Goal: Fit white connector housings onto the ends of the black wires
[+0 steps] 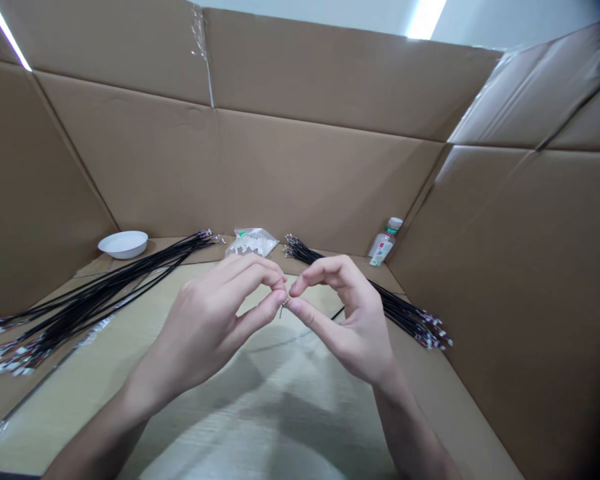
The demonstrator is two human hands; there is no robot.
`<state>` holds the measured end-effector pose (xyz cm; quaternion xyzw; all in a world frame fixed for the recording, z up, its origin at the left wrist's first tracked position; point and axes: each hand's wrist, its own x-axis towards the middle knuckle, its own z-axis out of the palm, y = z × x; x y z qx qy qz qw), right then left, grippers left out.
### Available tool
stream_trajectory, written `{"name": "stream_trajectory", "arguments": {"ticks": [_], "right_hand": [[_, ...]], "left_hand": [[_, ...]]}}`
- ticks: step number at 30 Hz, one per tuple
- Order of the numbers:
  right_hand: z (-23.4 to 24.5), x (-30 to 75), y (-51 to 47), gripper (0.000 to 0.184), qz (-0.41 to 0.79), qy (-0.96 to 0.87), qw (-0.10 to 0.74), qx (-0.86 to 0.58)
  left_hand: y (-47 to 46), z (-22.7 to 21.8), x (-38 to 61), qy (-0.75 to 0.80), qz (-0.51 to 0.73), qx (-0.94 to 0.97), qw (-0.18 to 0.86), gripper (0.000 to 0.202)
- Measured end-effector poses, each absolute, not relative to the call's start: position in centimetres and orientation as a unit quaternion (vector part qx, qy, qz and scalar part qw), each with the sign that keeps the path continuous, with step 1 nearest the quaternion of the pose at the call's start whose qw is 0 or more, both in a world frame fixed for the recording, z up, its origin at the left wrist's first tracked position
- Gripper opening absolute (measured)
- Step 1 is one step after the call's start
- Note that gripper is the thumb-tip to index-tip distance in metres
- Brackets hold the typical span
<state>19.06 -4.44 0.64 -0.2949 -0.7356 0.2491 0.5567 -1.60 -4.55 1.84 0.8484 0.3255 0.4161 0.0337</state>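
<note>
My left hand (220,313) is closed in a pinch, thumb against fingertips, over the middle of the table. Between its fingertips and those of my right hand (347,313) sit some tiny wire ends (283,306), mostly hidden by the fingers. My right hand is pinched too, its thumb touching the wire ends and its index finger curved above. A short stretch of black cable (337,313) shows beside the right palm; whether it joins the wire ends is hidden.
A bundle of black cables (105,287) with white connectors lies left, another bundle (405,313) right. At the back are a white bowl (124,245), a plastic bag of white parts (253,243) and a bottle (385,241). Cardboard walls (320,173) enclose the table (145,307).
</note>
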Motion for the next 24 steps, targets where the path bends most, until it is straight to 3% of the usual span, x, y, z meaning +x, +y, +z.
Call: {"name": "stream_trajectory", "arguments": {"ticks": [9,16,24], "right_hand": [[0.3,18.3,-4.9,0.028,0.296,-0.699,0.584,-0.289],[0.5,18.6,-5.0,0.034,0.340,-0.664,0.591,-0.306],[1.0,19.3,-5.6,0.039,0.300,-0.672,0.593,-0.328]], "left_hand": [[-4.5,1.8,-1.3,0.317,0.438,0.838,0.071,0.004],[-4.8,2.5,-2.3,0.371,0.425,0.775,0.283,0.012],[-4.5,2.6,-2.1,0.346,0.391,0.736,0.430,0.012]]}}
